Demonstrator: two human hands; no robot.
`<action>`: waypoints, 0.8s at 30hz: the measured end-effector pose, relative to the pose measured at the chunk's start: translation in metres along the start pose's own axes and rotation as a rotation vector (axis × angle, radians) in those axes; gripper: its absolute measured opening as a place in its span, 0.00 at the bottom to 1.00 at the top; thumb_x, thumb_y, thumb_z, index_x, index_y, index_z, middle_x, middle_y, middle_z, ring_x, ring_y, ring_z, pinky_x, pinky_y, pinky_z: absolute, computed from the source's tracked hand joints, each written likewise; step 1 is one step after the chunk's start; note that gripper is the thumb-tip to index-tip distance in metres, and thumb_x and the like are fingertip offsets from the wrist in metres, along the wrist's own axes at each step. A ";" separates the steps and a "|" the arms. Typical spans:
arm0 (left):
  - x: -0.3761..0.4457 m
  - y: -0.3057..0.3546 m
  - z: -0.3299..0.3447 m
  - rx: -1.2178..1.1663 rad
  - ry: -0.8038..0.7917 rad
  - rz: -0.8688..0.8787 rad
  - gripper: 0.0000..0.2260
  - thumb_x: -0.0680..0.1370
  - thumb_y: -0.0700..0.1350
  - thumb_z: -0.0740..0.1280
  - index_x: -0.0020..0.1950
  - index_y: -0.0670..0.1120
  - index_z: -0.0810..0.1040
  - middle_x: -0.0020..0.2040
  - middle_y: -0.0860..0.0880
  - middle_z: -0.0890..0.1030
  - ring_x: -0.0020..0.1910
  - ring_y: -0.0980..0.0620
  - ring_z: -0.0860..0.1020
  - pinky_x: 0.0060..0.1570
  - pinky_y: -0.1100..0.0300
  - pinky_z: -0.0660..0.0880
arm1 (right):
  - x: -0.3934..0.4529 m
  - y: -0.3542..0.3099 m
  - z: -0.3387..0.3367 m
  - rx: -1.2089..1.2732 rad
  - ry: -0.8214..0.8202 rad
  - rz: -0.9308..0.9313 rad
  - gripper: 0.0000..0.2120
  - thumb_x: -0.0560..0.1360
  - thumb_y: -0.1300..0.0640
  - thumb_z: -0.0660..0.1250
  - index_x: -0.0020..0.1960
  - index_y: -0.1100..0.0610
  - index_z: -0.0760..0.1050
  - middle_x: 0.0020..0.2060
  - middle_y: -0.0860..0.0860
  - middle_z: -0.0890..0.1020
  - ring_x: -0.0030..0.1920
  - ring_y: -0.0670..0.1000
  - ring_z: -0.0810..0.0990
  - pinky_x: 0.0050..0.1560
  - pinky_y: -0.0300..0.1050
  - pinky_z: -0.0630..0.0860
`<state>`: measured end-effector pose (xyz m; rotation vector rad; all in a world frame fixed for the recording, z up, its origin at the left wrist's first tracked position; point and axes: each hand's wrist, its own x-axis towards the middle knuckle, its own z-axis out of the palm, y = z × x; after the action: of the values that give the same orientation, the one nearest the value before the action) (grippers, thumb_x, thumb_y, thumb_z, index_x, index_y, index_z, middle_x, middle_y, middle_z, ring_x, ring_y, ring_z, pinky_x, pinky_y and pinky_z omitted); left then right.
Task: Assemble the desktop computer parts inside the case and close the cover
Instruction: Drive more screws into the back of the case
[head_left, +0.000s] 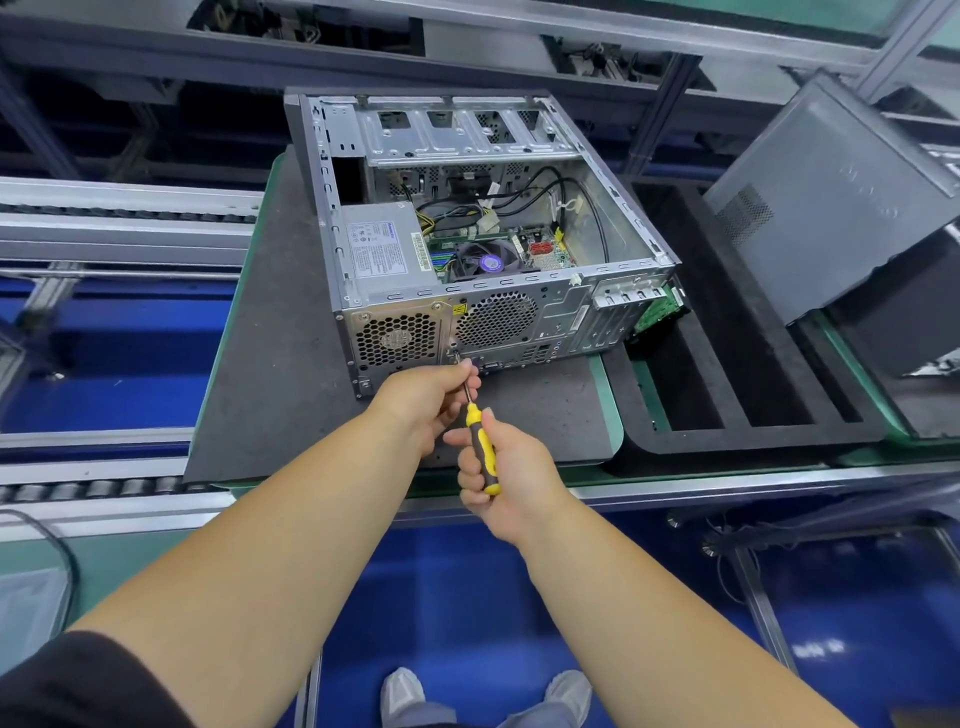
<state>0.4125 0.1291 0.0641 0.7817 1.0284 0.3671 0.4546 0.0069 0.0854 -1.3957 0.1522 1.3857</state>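
Note:
An open desktop case (550, 312) lies on its side on a dark mat (275, 364), its rear panel facing me. Inside sit the power supply (382, 249), the motherboard and a CPU fan (483, 262). My right hand (506, 470) grips the yellow and black handle of a screwdriver (480, 441). Its tip meets the rear panel beside the power supply grille. My left hand (426, 400) pinches the screwdriver's metal shaft close to the tip. The grey side cover (831, 197) leans at the right, off the case.
A black foam tray (727, 426) with long slots lies right of the mat, a green circuit board (662, 306) at its near end by the case. Roller conveyor rails (104, 488) run left. Blue floor and my shoes are below.

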 end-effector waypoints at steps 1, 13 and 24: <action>0.001 0.000 0.001 0.009 0.007 0.000 0.07 0.78 0.43 0.69 0.42 0.43 0.81 0.31 0.52 0.82 0.27 0.60 0.76 0.25 0.71 0.71 | -0.001 -0.001 0.001 -0.201 0.090 -0.063 0.22 0.82 0.43 0.58 0.46 0.60 0.79 0.27 0.51 0.73 0.25 0.46 0.68 0.25 0.40 0.64; 0.006 0.003 -0.001 0.106 0.075 -0.050 0.13 0.72 0.49 0.75 0.30 0.47 0.79 0.24 0.53 0.77 0.20 0.59 0.68 0.19 0.67 0.62 | 0.004 0.016 0.010 0.358 -0.173 0.006 0.18 0.83 0.49 0.59 0.42 0.60 0.76 0.23 0.49 0.67 0.20 0.45 0.61 0.20 0.36 0.55; 0.006 -0.003 0.004 -0.002 0.053 -0.003 0.08 0.74 0.46 0.74 0.37 0.45 0.80 0.31 0.51 0.81 0.27 0.59 0.74 0.25 0.69 0.68 | 0.014 0.010 0.001 -0.637 0.368 -0.447 0.20 0.79 0.45 0.63 0.37 0.61 0.72 0.28 0.52 0.73 0.31 0.53 0.70 0.35 0.47 0.68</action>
<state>0.4185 0.1292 0.0594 0.7722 1.0785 0.3882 0.4511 0.0123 0.0695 -2.0538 -0.3777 0.8157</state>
